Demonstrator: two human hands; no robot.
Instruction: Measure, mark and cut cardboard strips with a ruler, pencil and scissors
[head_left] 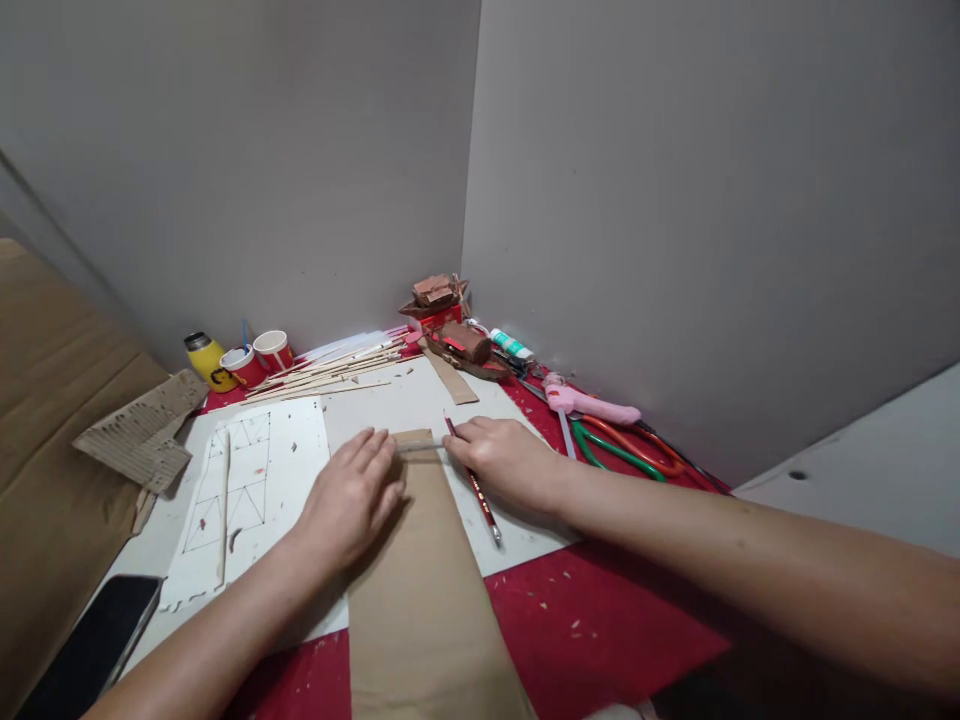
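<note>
Press your spread left hand (349, 497) flat on the brown cardboard strip (429, 590), centre frame; right hand (504, 462) pinches red pencil (485, 508).

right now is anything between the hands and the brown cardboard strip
Nothing visible does: the left hand lies flat on the cardboard strip, and the right hand, gripping a red pencil, is at its right edge, fingertips on a thin stick across its top.
</note>
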